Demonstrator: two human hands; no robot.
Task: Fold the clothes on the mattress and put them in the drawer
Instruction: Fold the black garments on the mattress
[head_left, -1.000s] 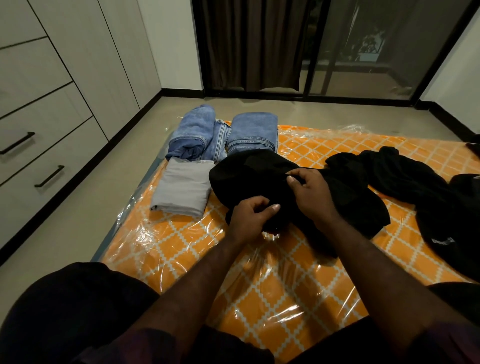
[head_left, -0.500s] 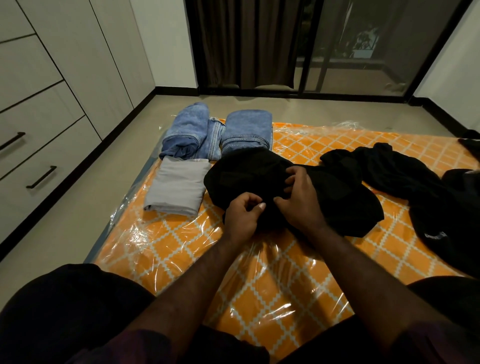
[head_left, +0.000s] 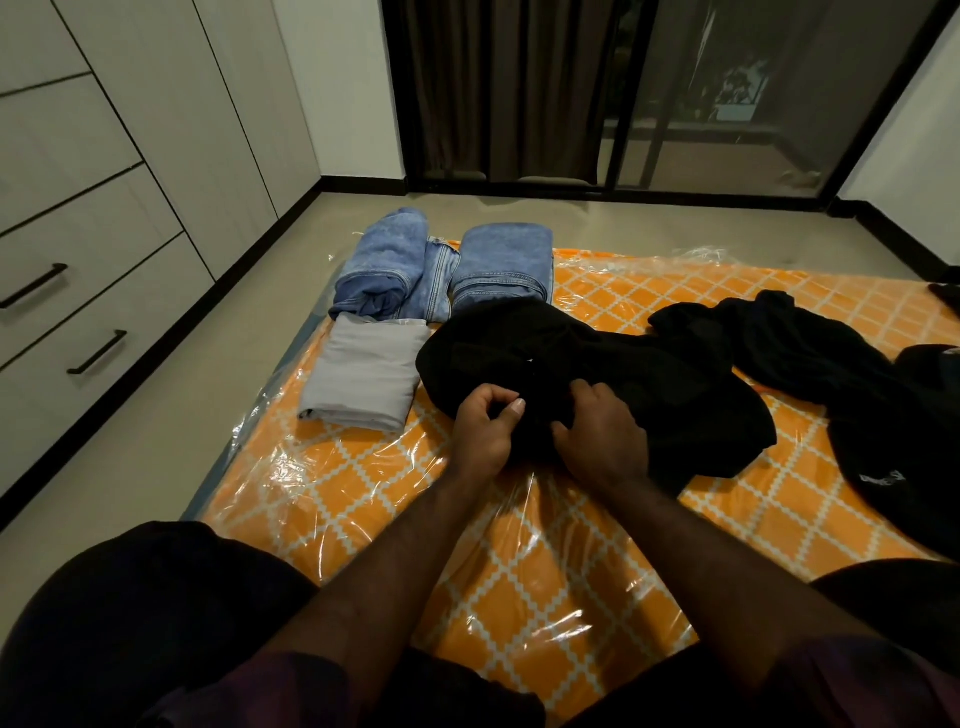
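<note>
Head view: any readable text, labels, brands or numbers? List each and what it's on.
White lettering on the black garment at the right edge: present, but too small and skewed to read.
Small pale tag on the black garment under the hands: too small to read.
Folded jeans, folded grey cloth, drawers: no text visible.
Nothing legible anywhere in this view.

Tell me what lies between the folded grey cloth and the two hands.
In the head view, only the near-left edge of the black garment the hands are gripping and plastic-covered mattress.
</note>
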